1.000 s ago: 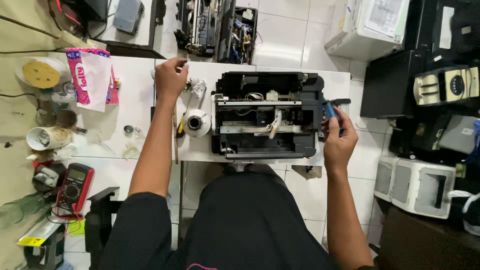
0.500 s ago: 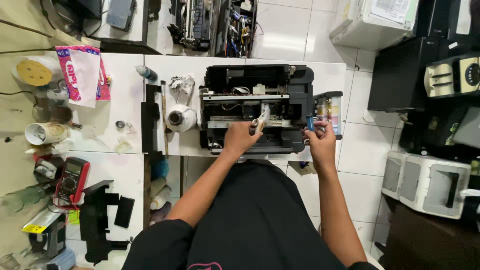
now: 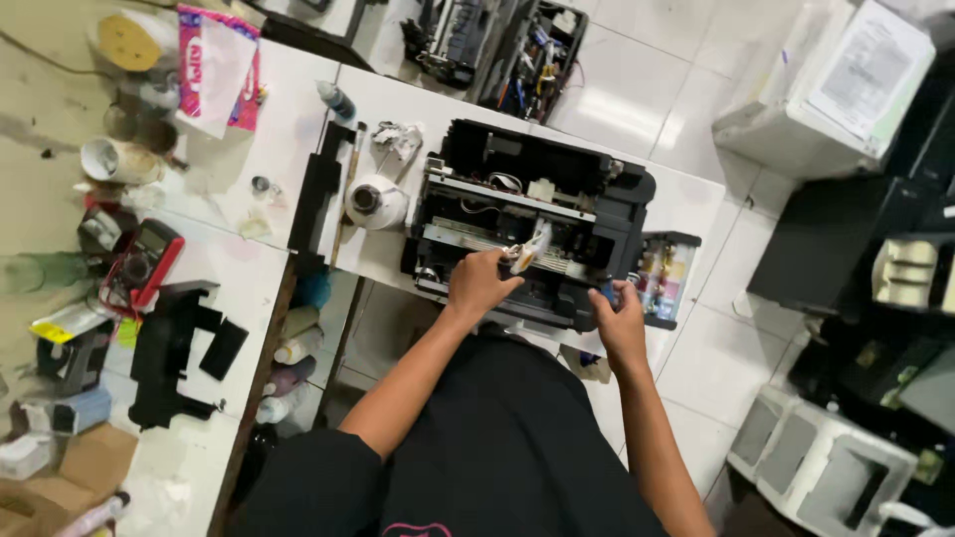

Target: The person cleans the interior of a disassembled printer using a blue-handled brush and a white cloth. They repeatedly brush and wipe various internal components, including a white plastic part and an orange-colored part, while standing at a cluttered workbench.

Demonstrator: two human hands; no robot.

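Opened black printer point(image 3: 537, 224) set across the near edge of the white table point(image 3: 686, 199), front overhanging slightly toward the body. Left hand point(image 3: 479, 283) curled down inside the open front, fingers closed on or around a pale flat ribbon cable point(image 3: 532, 249); exact pinch hidden from above. Right hand point(image 3: 622, 318) at the front right corner, fingers closed on a small blue part point(image 3: 608, 294), just beside the ink tank block point(image 3: 665, 278) hanging off the printer's right side.

Left of the printer: white tape roll point(image 3: 375, 202), thin brush point(image 3: 345, 194), long black panel point(image 3: 316, 189), all near. Further left, red multimeter point(image 3: 144, 264) and black plastic covers point(image 3: 174, 353) on a second surface, well apart. Bare tabletop right of the tank, then the table edge and tiled floor point(image 3: 647, 70). Other printers point(image 3: 826, 462) crowding the floor far right.
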